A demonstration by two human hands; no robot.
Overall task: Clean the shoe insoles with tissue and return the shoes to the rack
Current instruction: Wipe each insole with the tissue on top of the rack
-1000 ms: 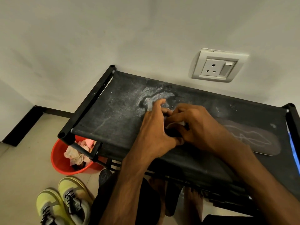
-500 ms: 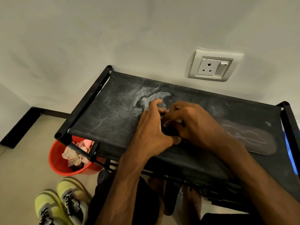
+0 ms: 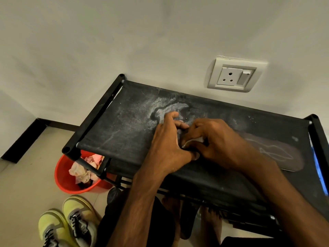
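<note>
- The insole point(image 3: 284, 157) lay flat on the top shelf of the rack point(image 3: 115, 132). Its long axis ran along the shelf, and its free end stretched away to the right of both hands.
- The right hand point(image 3: 217, 139) covered the insole's left end, fingers curled round a wad of white tissue point(image 3: 195, 140).
- The left hand point(image 3: 167, 145) touched the right, fingers fairly straight and pressing down. Whether they pinned the insole's tip or only the shelf could not be told.
- The right hand was nearer the exposed length, so a wipe would probably run rightward.
- The insole looked thin and dark grey, with pale chalky streaks.
- The yellow shoes point(image 3: 71, 223) stood on the floor.
</note>
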